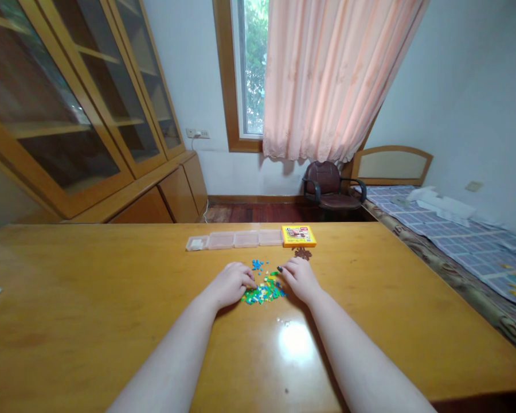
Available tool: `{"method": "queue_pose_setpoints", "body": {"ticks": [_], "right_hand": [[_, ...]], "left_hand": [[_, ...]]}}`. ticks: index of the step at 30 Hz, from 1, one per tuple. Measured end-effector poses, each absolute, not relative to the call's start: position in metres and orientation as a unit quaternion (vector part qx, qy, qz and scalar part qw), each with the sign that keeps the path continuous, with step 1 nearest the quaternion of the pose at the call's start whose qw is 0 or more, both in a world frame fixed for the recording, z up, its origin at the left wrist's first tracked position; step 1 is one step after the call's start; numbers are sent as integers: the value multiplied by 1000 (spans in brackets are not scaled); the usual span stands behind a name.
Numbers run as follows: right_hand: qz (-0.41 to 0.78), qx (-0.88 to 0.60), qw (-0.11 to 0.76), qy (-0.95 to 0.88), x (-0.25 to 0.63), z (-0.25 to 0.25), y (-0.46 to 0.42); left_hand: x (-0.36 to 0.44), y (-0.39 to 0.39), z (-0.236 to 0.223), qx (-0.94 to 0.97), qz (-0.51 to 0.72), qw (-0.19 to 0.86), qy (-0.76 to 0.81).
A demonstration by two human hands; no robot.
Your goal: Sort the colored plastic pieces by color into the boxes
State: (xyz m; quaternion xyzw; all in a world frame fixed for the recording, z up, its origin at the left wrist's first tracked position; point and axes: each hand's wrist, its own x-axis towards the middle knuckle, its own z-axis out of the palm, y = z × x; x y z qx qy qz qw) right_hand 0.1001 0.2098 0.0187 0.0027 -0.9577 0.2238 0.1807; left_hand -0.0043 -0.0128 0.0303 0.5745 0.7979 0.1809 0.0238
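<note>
A mixed pile of small toy bricks (264, 293), green, blue, yellow and white, lies on the table between my hands. My left hand (231, 285) rests at the pile's left edge, its fingers curled together with the tips down among the bricks. Whatever is under those fingertips is too small to make out. To the right and slightly above the pile, my right hand (300, 280) is pinched closed, and a small dark piece (280, 268) shows at its fingertips. Beyond my hands lie a cluster of blue bricks (257, 264) and a heap of brown bricks (301, 253).
A row of clear plastic trays (222, 241) runs along the far side of the wooden table (112, 298). At its right end lies a yellow box (298, 236). A few tiny bits lie nearer me. Past the table stand a chair (333, 186) and a bed (456, 229).
</note>
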Motion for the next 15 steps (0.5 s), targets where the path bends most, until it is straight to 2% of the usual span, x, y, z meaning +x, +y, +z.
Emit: {"method": "queue_pose_setpoints", "body": {"ticks": [7,15], "right_hand": [[258,7,170,-951,92,9,218],[271,37,122,-954,93,9,219]], "left_hand": [[-3,-11,28,578,173,37,797],[-6,-12,27,513,148,4,845]]}}
